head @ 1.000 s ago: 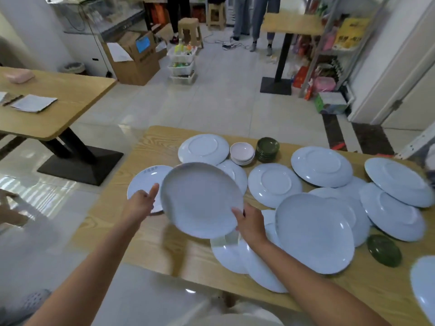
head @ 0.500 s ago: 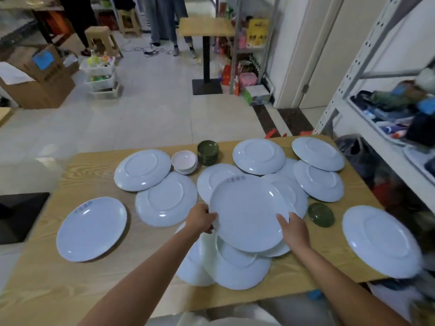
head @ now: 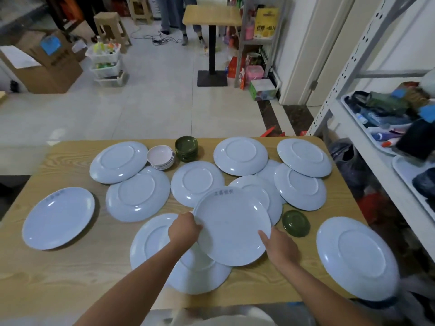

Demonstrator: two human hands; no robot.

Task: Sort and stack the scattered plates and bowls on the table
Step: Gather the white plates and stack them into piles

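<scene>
Both hands grip one round, smooth, pale-blue held plate [head: 231,228], face up, with small dark lettering on its far rim. The left hand [head: 184,229] curls its fingers over the plate's left edge; the right hand [head: 280,249] clamps the near-right edge, thumb on top. The held plate sits over a cluster of upturned plates, overlapping a large near plate [head: 160,250] on the wooden table [head: 70,278]. Just right of the held plate lies a single dark green saucer [head: 296,223]. Beyond the held plate, at the table's far edge, a stack of green saucers [head: 186,148] stands beside nested pale pink bowls [head: 161,157]. Well to its left lies another face-up lettered plate [head: 58,217].
</scene>
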